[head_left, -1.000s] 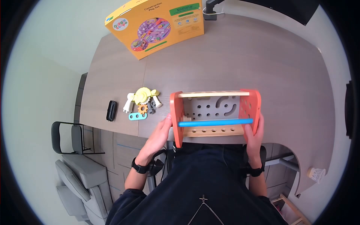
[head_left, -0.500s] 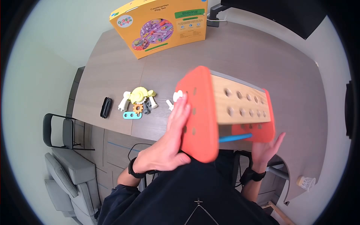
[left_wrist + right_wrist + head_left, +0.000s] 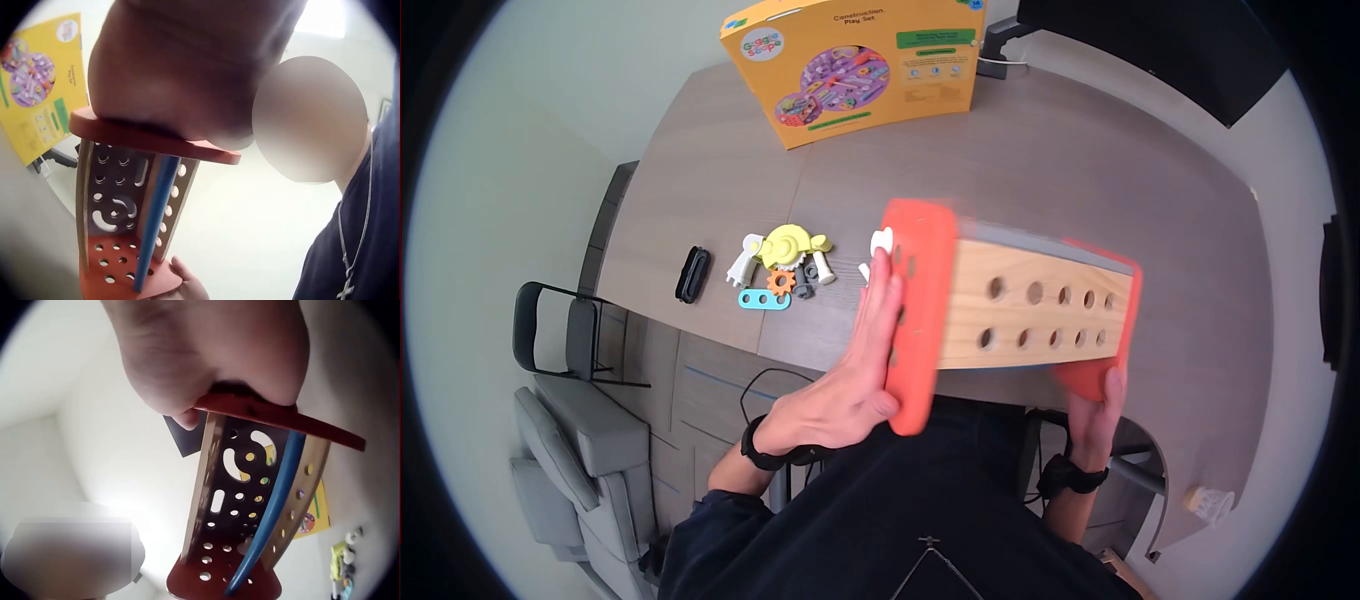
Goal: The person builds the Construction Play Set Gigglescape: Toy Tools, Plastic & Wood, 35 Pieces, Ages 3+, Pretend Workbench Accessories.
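A toy toolbox (image 3: 1012, 313) with red end panels and a light wood face with round holes is held up over the table's near edge. My left hand (image 3: 845, 385) presses its palm and straight fingers on the left red panel (image 3: 925, 330). At the opposite end, my right hand (image 3: 1093, 420) bears against the lower part of the other red panel, its fingers mostly hidden. A blue rod (image 3: 155, 219) runs between the panels, and a grey perforated board (image 3: 244, 469) shows inside. White pieces (image 3: 882, 240) lie beyond the left fingertips.
Left on the table (image 3: 1190, 250) lie a yellow toy saw piece (image 3: 788, 245), an orange gear (image 3: 781, 282), grey parts (image 3: 803, 287) and a turquoise strip (image 3: 764, 300). A black case (image 3: 692, 275) lies farther left. The yellow box (image 3: 940, 80) stands behind, beside a monitor (image 3: 1160, 50).
The toolbox has been lifted and turned, so its wood face now fronts the head view instead of its open side with the blue rod. Both hands have moved with it.
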The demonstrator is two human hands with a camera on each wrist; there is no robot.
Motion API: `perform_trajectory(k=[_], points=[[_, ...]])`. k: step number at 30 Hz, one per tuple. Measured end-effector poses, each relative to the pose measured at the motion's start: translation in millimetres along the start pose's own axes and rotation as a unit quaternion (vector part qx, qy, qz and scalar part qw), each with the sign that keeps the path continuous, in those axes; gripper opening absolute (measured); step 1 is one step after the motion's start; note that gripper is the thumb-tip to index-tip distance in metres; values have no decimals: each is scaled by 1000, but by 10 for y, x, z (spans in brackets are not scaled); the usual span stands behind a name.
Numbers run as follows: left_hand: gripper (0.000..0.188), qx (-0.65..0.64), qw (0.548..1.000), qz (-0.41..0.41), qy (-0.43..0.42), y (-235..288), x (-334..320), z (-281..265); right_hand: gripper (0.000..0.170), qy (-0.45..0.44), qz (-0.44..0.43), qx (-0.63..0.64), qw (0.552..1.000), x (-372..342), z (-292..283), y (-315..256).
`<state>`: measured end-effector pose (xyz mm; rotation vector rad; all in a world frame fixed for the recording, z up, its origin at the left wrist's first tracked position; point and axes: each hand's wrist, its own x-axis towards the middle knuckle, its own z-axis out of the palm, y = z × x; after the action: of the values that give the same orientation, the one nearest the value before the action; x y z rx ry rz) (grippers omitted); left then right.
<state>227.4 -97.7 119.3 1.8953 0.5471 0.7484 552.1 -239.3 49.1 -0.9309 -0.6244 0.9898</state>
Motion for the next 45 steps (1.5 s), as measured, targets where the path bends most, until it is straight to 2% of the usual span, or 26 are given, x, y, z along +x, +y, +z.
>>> perform_trajectory(k=[2, 4, 5, 8, 10, 14, 15, 19, 21, 26, 30, 32, 34, 36, 39, 42, 43, 45], points=[[111, -96, 986, -133, -39, 49, -175, -28, 88, -9, -42, -55, 998, -50, 62, -125], [106, -171, 963, -203, -51, 36, -243, -45, 100, -11, -69, -108, 992, -95, 12, -214], [104, -201, 956, -208, -43, -8, -248, -34, 105, 9, -72, -129, 989, -137, -5, -253], [99, -228, 943, -240, -15, 39, -135, 42, 106, -23, -87, -171, 981, -171, -78, -301], [101, -214, 948, -235, -4, 52, -50, 96, 108, -18, -56, -182, 981, -103, -50, -331], [104, -81, 986, -145, -19, -211, -42, 262, 110, -2, -34, -139, 990, 150, 120, -296], [105, -27, 992, -118, -28, -321, -58, 315, 103, -22, -34, -191, 981, 194, 108, -244], [106, 58, 996, -69, -28, -789, -95, 403, 80, -54, -12, -192, 980, 312, 93, -36], [106, 80, 995, -58, -29, -935, -115, 384, 77, -44, -13, -207, 977, 352, 124, 55], [103, 126, 989, -70, -14, -1100, -168, 311, 59, -14, -4, -192, 981, 407, 172, 306], [100, 192, 977, -96, 3, -1079, -151, 246, 44, 10, 1, -228, 974, 472, 176, 447], [76, 187, 977, -96, 31, -1060, -152, 197, 39, 19, -8, -223, 975, 492, 250, 520], [77, 186, 975, -117, 20, -1032, -158, 108, 38, 24, -6, -224, 974, 516, 252, 599], [100, 188, 969, -158, -27, -971, -187, -19, 38, 26, 0, -226, 974, 522, 289, 642], [91, 118, 978, -171, 21, -890, -225, -138, 39, 20, 9, -231, 973, 546, 356, 677], [78, 241, 958, -127, 88, -938, -223, -218, 40, 9, 15, -238, 971, 566, 315, 737], [64, 257, 948, -154, 108, -908, -185, -220, 40, 4, 18, -240, 971, 582, 302, 743], [53, 298, 933, -175, 104, -976, -167, -229, 40, -5, 21, -245, 969, 616, 299, 743]])
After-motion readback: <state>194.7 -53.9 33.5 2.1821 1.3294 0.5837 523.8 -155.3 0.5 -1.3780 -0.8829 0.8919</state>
